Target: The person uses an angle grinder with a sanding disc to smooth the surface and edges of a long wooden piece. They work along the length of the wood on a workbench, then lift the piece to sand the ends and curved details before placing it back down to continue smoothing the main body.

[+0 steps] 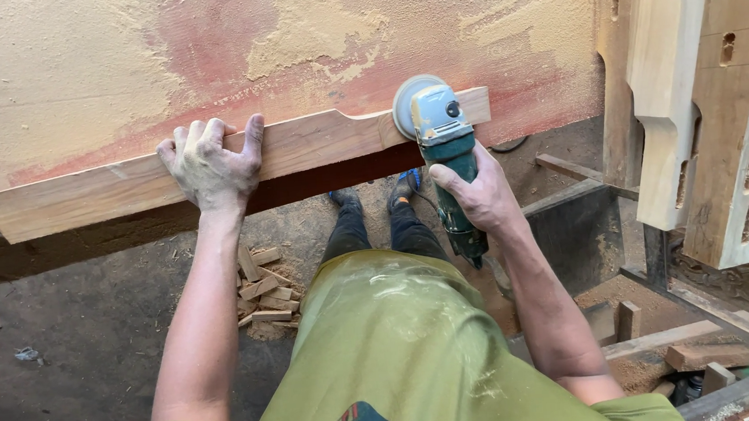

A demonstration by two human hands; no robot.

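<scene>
While the left hand (210, 163) presses palm-down on the plank (239, 163), fingers curled over its far edge, the right hand (477, 196) wraps closed around the green grinder (446, 157), whose disc (408, 104) meets the plank's top face near its right end. From the body, the plank runs from nine o'clock toward one o'clock at waist height, with wood scraps (263, 294) on the floor beneath and carved posts (692, 100) at three o'clock.
</scene>
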